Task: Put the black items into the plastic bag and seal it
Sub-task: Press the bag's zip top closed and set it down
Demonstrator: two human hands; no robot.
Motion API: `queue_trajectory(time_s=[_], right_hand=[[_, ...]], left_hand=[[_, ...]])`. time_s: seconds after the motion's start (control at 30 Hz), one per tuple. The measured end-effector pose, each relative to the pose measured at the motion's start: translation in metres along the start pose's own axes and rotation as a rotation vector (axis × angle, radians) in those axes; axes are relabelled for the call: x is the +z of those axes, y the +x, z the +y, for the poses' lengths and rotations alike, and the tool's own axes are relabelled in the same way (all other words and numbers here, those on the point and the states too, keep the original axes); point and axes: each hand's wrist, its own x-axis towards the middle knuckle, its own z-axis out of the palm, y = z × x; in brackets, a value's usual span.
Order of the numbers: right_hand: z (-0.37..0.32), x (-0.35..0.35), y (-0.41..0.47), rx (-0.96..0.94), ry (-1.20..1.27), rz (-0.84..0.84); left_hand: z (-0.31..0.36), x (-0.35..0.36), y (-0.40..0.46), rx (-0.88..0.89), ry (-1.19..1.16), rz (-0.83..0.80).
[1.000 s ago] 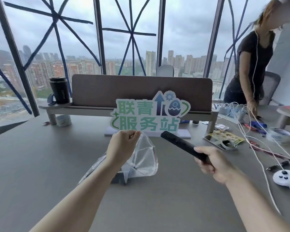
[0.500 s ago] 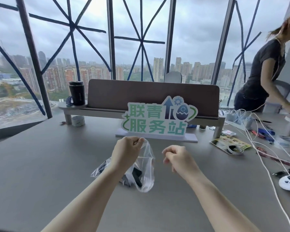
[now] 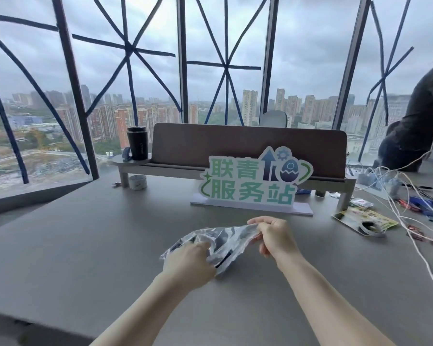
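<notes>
A clear plastic bag [image 3: 221, 242] lies crumpled on the grey table [image 3: 85, 245], stretched sideways between both hands. Dark shapes of the black items [image 3: 223, 257] show through the plastic inside it. My left hand [image 3: 189, 262] grips the bag's lower left part, fingers closed on the film. My right hand [image 3: 275, 237] pinches the bag's upper right edge between thumb and fingers. The bag's opening is hidden by the folds and my hands.
A green-and-white sign [image 3: 254, 184] stands just behind the bag, in front of a brown shelf riser [image 3: 248, 146] with a black cup [image 3: 136, 143]. White cables [image 3: 410, 221], a yellow packet [image 3: 365, 218] and tools lie to the right. Another person [image 3: 420, 121] leans over the far right.
The black stick that my right hand held a second ago is gone from it. The bag has dropped from hanging upright to lying flat, and my right hand now grips its edge.
</notes>
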Motion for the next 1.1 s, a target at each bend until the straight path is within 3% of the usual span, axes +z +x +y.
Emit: queue_trajectory(time_s=[0.13,0.27,0.4,0.6,0.77,0.9,1.0,1.1], right_hand=[[-0.013,-0.003,-0.009,0.031,0.112,-0.008],[-0.047,-0.012,-0.016,-0.056,0.220,0.006],[-0.090,-0.020,-0.018,-0.155,0.305,0.025],[-0.122,-0.026,-0.016,-0.196,0.319,0.010],[-0.110,-0.031,-0.013,-0.175,0.267,0.034],[-0.104,-0.040,-0.009,-0.207,0.038,0.107],[-0.108,-0.046,-0.011,-0.328,-0.455,0.215],[-0.123,-0.054,-0.018,-0.294,-0.821,0.292]], left_hand=[[-0.015,-0.022,-0.004,-0.083,-0.215,-0.118],[-0.018,-0.078,0.011,-0.152,-0.602,0.146],[-0.015,-0.139,0.011,-0.108,-0.929,0.165],[-0.024,-0.145,0.014,-0.040,-1.125,0.209],[-0.030,-0.117,0.018,0.041,-1.153,0.121],[-0.024,-0.103,0.022,0.033,-0.968,0.361],[-0.013,-0.106,0.024,0.081,-0.845,0.455],[0.000,-0.112,0.027,0.142,-0.826,0.468]])
